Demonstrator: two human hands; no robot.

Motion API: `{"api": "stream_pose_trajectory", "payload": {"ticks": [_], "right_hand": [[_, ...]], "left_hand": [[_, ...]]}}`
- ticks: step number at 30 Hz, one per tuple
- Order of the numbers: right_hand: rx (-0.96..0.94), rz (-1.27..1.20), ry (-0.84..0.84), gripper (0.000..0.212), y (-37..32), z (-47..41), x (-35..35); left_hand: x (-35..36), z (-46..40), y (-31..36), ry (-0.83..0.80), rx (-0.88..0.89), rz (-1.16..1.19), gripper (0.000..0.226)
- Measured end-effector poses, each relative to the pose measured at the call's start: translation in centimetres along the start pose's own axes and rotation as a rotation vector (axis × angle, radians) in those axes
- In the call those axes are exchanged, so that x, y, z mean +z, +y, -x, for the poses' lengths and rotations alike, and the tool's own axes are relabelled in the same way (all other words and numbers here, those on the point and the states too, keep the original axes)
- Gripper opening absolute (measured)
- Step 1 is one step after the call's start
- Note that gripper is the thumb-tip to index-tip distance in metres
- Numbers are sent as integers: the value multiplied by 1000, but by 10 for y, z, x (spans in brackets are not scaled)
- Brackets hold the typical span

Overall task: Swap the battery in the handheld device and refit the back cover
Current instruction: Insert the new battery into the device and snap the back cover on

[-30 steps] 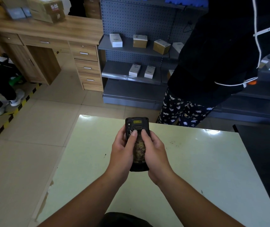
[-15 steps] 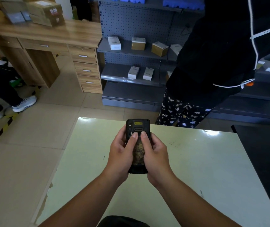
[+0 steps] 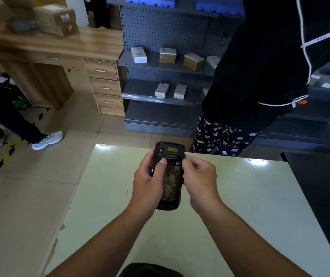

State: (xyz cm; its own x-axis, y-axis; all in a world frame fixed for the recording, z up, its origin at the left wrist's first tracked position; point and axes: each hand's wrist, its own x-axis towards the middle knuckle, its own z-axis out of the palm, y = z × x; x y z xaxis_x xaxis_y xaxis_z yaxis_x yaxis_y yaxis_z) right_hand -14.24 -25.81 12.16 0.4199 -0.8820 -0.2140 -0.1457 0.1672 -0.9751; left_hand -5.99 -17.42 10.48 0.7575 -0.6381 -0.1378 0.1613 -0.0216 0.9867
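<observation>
1. The left hand (image 3: 147, 182) is wrapped around the left edge of the handheld device (image 3: 169, 176), its thumb pressing on the back just below the top section.
2. The right hand (image 3: 199, 177) is loosely curled at the device's right edge, fingertips touching its side.
3. The device sits at the centre of the frame, held above the pale green counter (image 3: 240, 206), back facing up, with a worn, mottled back cover (image 3: 171, 181) and a small yellow label (image 3: 172, 149) near its top.
4. Beyond the counter, at upper right, stands a person in dark clothes (image 3: 260, 76).
5. Grey shelves (image 3: 160, 66) with small boxes fill the upper middle; a wooden desk (image 3: 60, 56) stands at upper left.
</observation>
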Motion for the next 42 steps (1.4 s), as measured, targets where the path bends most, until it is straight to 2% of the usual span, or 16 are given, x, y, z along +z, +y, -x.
{"api": "stream_pose_trajectory", "payload": {"ticks": [2,5,10,11,12,14,16,18,25,28,30,32,37,40,42], "right_hand": [[28,-52,-7,50,4,4,2],[50,-137,-36,47,4,6,6],[-32,15,31,24,1,7,10],[-39,48,21,25,3,6,10],[-59,75,-3,35,5,3,10],[-194,214,-82,53,8,-3,7],[-421,503,-193,57,11,-6,4],[-518,684,-259,57,19,-6,6],[-553,714,-185,61,33,-1,7],[-456,581,-200,70,36,3,7],[-353,492,-205,81,37,6,5],[-295,492,-202,92,36,10,2],[-417,890,-208,110,30,12,8],[-330,1098,-236,109,26,5,20],[-258,1161,-253,98,25,2,27]], "left_hand": [[0,-3,0,55,-11,10,31],[-3,-7,4,89,-24,30,30],[2,-7,5,82,-125,32,31],[4,-8,3,79,-163,48,30],[4,-8,1,75,-201,67,32],[3,-8,-2,67,-247,96,41],[3,-5,-7,40,-251,91,52],[4,-3,-10,19,-251,69,56],[-3,-5,-8,0,-220,41,63],[-5,-8,-11,-2,-246,103,57],[-6,-9,-9,-19,-285,180,41],[-8,-9,-8,-42,-345,268,45],[-15,-5,-14,-45,-308,319,34],[-17,-5,-24,-56,-327,309,35],[-17,-4,-31,-71,-329,296,38]]}}
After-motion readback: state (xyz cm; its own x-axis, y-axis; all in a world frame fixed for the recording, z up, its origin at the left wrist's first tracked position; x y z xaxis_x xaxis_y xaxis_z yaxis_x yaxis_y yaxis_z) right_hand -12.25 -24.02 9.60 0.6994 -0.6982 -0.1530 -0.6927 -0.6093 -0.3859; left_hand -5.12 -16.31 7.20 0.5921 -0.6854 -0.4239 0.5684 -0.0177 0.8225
